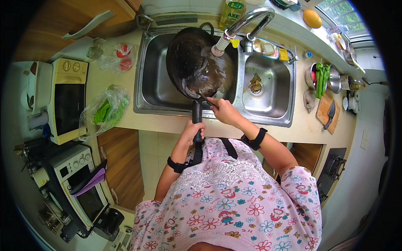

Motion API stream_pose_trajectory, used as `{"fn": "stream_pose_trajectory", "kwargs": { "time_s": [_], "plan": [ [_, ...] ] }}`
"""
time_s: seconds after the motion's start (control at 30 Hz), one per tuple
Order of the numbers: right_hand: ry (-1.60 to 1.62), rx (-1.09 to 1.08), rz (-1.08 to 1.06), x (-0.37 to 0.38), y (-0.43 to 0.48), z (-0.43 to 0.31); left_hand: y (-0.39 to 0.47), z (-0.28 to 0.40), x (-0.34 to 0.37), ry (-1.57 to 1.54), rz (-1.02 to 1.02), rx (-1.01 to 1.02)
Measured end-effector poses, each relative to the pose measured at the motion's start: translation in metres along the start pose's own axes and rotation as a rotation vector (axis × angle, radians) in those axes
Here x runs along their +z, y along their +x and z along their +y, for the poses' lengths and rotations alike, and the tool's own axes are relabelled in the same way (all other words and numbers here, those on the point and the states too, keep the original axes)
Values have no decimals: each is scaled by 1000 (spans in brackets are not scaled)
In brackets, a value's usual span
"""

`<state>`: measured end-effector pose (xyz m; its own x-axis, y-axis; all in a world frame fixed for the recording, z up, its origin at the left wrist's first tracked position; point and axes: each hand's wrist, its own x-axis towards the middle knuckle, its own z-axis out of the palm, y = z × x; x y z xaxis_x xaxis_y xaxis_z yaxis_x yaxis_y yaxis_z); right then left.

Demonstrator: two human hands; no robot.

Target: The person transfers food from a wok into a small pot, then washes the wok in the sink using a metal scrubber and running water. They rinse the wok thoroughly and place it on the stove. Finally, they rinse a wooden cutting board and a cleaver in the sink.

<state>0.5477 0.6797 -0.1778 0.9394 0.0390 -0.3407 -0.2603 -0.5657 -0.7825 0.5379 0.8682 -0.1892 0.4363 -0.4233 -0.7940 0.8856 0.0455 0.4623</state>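
Observation:
A dark wok (185,56) lies tilted over the left basin of a steel double sink (154,91), some murky water in it. Its black handle (197,113) points towards me, and my left hand (192,130) is closed round the handle's end. My right hand (221,109) grips the dark handle of a scrubbing brush; a round, pale scrubbing head (192,92) rests against the wok's near inner wall. Above the wok hangs the faucet's spout (219,48); whether water is running I cannot tell. Brown scraps (255,83) lie at the drain of the right basin.
Left of the sink are a bag of green peppers (108,108), another plastic bag (121,58) and a microwave (69,100). Dish soap (231,14) stands behind the faucet. To the right are bowls (334,78), long green peppers (322,78) and a knife (330,114) on a cutting board (323,106).

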Motion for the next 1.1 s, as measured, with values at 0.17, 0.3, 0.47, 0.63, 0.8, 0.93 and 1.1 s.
{"fn": "stream_pose_trajectory", "kwargs": {
  "time_s": [0.17, 0.3, 0.47, 0.63, 0.8, 0.93, 1.1],
  "plan": [
    [-179, -91, 28, -9, 12, 31, 2, -3, 4, 91, 76, 41],
    [-617, -77, 94, -25, 47, 64, 3, -4, 6, 101, 90, 56],
    [-509, -68, 75, -15, 36, 57, 3, -5, 4, 87, 102, 59],
    [57, -174, 50, 6, -4, 33, 6, -7, 5, 179, 161, 71],
    [-225, -62, -9, -19, 24, 41, 7, -9, 3, 204, 184, 107],
    [-265, -19, 14, -17, 27, 40, 9, -10, 2, 199, 199, 111],
    [-28, -216, -43, -2, 0, 42, 10, -10, 1, 257, 225, 106]
  ]
}}
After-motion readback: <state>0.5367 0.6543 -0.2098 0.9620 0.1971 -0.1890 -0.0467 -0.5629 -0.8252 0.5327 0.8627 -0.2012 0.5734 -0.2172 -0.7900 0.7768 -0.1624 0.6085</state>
